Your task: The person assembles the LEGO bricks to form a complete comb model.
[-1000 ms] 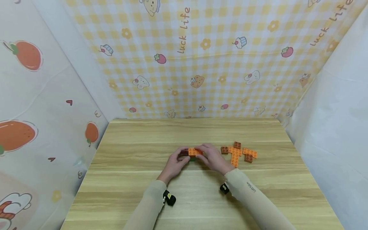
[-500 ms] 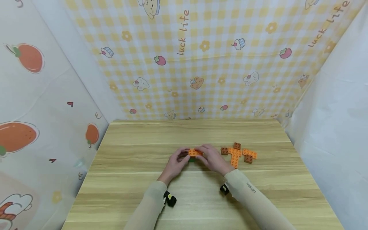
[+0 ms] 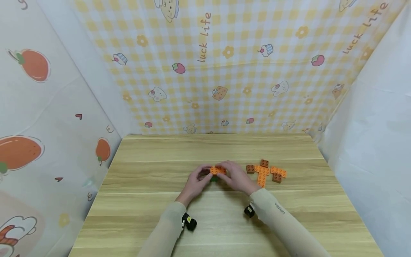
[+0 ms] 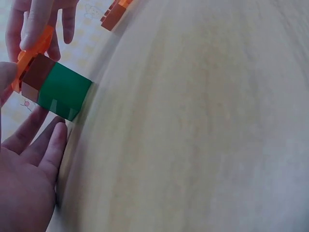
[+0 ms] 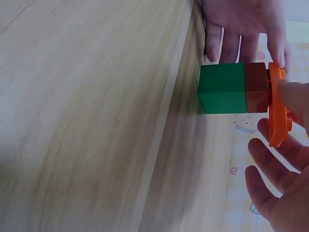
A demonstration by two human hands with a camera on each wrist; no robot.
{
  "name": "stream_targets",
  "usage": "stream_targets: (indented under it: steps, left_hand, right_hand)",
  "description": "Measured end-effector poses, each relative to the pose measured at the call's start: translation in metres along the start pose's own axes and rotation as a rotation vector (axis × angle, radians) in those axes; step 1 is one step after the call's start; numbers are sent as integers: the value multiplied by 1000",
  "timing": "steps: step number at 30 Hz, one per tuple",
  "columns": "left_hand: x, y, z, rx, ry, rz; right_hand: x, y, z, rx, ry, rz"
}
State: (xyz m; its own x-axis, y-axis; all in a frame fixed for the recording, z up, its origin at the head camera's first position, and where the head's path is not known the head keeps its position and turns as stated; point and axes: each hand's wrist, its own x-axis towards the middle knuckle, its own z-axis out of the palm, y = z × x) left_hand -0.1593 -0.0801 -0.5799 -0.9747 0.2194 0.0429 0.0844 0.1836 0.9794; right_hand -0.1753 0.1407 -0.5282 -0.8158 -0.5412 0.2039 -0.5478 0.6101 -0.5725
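Observation:
A small stack stands on the table point(image 3: 144, 214) between the hands: a green block point(image 5: 222, 88) at the bottom, a brown brick point(image 5: 256, 88) on it, and an orange studded plate point(image 3: 214, 170) on top. Brown studs show in the narrow gap below the plate, which overhangs toward the right hand. My left hand point(image 3: 196, 182) pinches the plate's left end with thumb and forefinger; its other fingers spread beside the green block. My right hand point(image 3: 237, 178) pinches the overhanging part, thumb point(image 5: 294, 96) at the near side. Its remaining fingers hang loosely below.
Right of the right hand lie several orange plates point(image 3: 262, 176) and brown bricks, among them a brown brick point(image 3: 250, 169), another brown brick point(image 3: 264, 163) and one brown brick point(image 3: 277, 178) beside an orange plate point(image 3: 278, 171). A patterned cloth point(image 3: 224, 78) rises behind the table.
My right fingers have shifted slightly left along the orange plate. The left hand and stack stay in place; the head view has tilted slightly.

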Motion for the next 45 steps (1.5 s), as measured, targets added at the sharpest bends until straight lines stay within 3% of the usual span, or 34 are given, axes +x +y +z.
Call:
stream_targets:
  steps: [23, 45]
  left_hand:
    - [0, 0, -4, 21, -26, 89]
    - [1, 0, -5, -51, -31, 68]
  right_hand:
    - [0, 1, 4, -24, 2, 13]
    - [0, 2, 4, -16, -24, 18]
